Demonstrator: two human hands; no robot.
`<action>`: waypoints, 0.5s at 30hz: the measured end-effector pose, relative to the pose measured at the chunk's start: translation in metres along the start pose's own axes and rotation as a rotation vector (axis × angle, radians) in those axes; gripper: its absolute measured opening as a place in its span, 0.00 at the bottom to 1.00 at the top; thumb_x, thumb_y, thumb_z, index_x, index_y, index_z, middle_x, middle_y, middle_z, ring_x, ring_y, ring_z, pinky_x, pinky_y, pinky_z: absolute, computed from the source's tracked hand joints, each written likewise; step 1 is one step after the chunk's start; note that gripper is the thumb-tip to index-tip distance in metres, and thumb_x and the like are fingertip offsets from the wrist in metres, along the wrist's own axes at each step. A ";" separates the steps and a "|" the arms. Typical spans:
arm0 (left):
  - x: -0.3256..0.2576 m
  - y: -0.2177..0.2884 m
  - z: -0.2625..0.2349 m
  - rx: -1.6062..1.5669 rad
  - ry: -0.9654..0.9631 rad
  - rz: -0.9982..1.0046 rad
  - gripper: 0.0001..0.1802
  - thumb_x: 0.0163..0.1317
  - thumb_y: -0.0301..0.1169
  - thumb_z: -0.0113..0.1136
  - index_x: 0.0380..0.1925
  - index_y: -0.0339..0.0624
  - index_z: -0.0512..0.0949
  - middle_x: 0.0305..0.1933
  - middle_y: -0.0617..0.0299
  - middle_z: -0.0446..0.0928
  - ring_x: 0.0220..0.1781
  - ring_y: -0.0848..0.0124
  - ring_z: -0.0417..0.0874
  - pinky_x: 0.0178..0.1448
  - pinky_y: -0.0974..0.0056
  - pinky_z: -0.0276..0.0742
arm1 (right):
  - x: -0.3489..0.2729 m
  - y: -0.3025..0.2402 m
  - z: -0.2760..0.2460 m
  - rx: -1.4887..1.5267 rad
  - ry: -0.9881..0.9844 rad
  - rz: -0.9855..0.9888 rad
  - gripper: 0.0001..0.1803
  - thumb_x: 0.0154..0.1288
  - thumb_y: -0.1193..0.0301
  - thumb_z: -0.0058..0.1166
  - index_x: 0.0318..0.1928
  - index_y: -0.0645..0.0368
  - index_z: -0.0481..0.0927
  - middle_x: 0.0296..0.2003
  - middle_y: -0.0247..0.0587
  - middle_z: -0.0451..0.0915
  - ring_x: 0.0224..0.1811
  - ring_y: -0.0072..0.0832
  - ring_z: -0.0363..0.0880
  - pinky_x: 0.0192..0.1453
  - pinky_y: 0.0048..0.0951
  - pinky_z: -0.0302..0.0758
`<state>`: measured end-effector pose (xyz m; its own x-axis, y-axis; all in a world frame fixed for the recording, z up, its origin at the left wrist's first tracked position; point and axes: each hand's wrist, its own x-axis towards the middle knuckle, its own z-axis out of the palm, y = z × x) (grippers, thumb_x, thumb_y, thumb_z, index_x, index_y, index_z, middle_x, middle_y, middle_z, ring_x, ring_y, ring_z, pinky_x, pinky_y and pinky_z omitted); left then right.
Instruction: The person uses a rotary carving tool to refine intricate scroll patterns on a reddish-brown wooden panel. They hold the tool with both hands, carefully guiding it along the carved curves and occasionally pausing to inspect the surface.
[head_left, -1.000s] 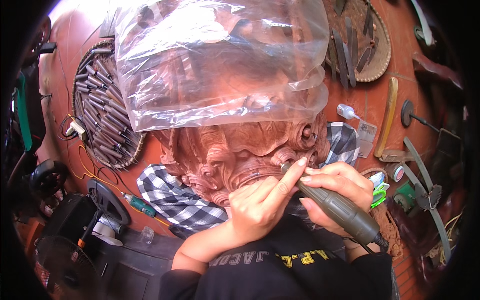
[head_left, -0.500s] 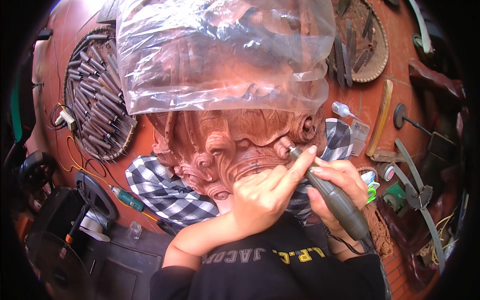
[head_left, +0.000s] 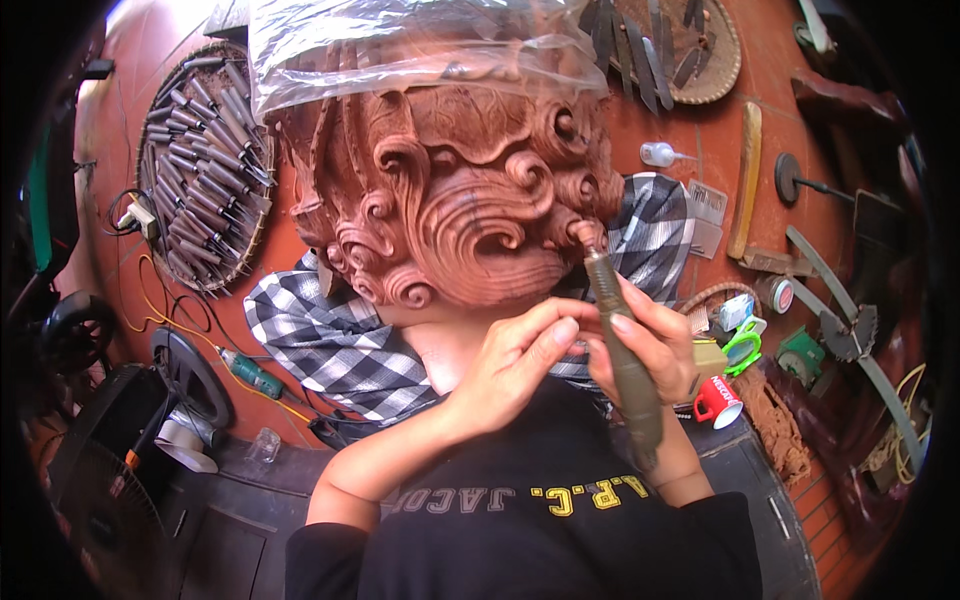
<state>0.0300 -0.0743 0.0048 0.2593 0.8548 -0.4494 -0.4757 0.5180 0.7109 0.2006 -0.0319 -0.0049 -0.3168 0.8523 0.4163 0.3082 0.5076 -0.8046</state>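
Observation:
A reddish-brown wood carving [head_left: 480, 215] with deep waves and curling scrolls stands before me, its far part under a clear plastic sheet [head_left: 420, 60]. My right hand [head_left: 662, 345] is closed around a dark olive pen-like rotary tool [head_left: 634, 385]. The tool's tip meets or nearly meets a small scroll at the carving's near right corner; I cannot tell whether it touches. My left hand [head_left: 520, 355] lies just left of the tool, below the carving's near edge. Its index finger and thumb stretch toward the right hand, and nothing shows in its grasp.
A round basket of wood-handled chisels [head_left: 205, 170] lies left; another with flat files [head_left: 690, 70] is far right. On the right are a small bottle [head_left: 660, 154], a wooden bar [head_left: 745, 180] and a red mug [head_left: 717, 402]. A green power tool [head_left: 252, 375] with cords lies left.
The view has shifted, showing more of the carving's front. My right hand has turned the tool more upright. My left hand has drawn back from beside the tool's tip.

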 end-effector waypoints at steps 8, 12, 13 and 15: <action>-0.021 -0.012 -0.016 -0.004 0.103 0.007 0.23 0.81 0.43 0.47 0.63 0.34 0.72 0.43 0.64 0.76 0.40 0.78 0.75 0.48 0.71 0.75 | -0.019 0.015 0.045 0.011 0.023 -0.246 0.20 0.58 0.71 0.71 0.53 0.57 0.86 0.55 0.49 0.82 0.55 0.49 0.86 0.67 0.54 0.77; -0.037 -0.004 -0.027 -0.231 0.170 0.023 0.20 0.81 0.40 0.46 0.59 0.35 0.74 0.43 0.63 0.78 0.37 0.76 0.79 0.43 0.70 0.77 | -0.013 0.008 0.066 0.048 -0.052 -0.273 0.23 0.59 0.69 0.71 0.56 0.57 0.85 0.56 0.51 0.82 0.56 0.47 0.86 0.67 0.53 0.78; -0.041 -0.002 -0.026 -0.232 0.209 0.040 0.19 0.81 0.40 0.46 0.58 0.35 0.74 0.43 0.63 0.78 0.38 0.76 0.79 0.44 0.70 0.78 | -0.012 0.007 0.070 0.048 -0.071 -0.271 0.23 0.60 0.68 0.69 0.57 0.57 0.85 0.56 0.52 0.82 0.58 0.47 0.85 0.67 0.53 0.77; -0.043 -0.010 -0.038 -0.129 0.234 0.080 0.21 0.80 0.39 0.48 0.61 0.34 0.73 0.46 0.62 0.80 0.42 0.76 0.81 0.47 0.69 0.77 | -0.009 0.008 0.072 -0.024 -0.130 -0.319 0.22 0.63 0.67 0.65 0.57 0.56 0.85 0.58 0.51 0.83 0.60 0.46 0.83 0.69 0.53 0.76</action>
<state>-0.0088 -0.1172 -0.0034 0.0220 0.8551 -0.5180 -0.5940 0.4279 0.6812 0.1415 -0.0440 -0.0455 -0.5119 0.6274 0.5868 0.1955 0.7502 -0.6317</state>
